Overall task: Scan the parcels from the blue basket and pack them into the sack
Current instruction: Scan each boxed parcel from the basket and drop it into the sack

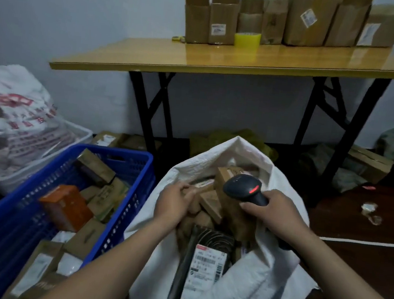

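Note:
The white sack [262,275] stands open in front of me, filled with brown parcels and a black packet with a white label [205,261]. Inside the sack's mouth my left hand [175,202] grips a small brown parcel [204,192]. My right hand [273,211] holds a black barcode scanner [244,188] with a red light glowing, just right of that parcel and above the sack. To the left, the blue basket [136,174] holds several cardboard parcels and an orange box [68,204].
A yellow-topped folding table [201,59] with black legs stands behind the sack, carrying cardboard boxes [296,20] and a yellow tape roll [247,40]. A full printed white bag [11,113] lies in a white bin at the left. Parcels lie under the table.

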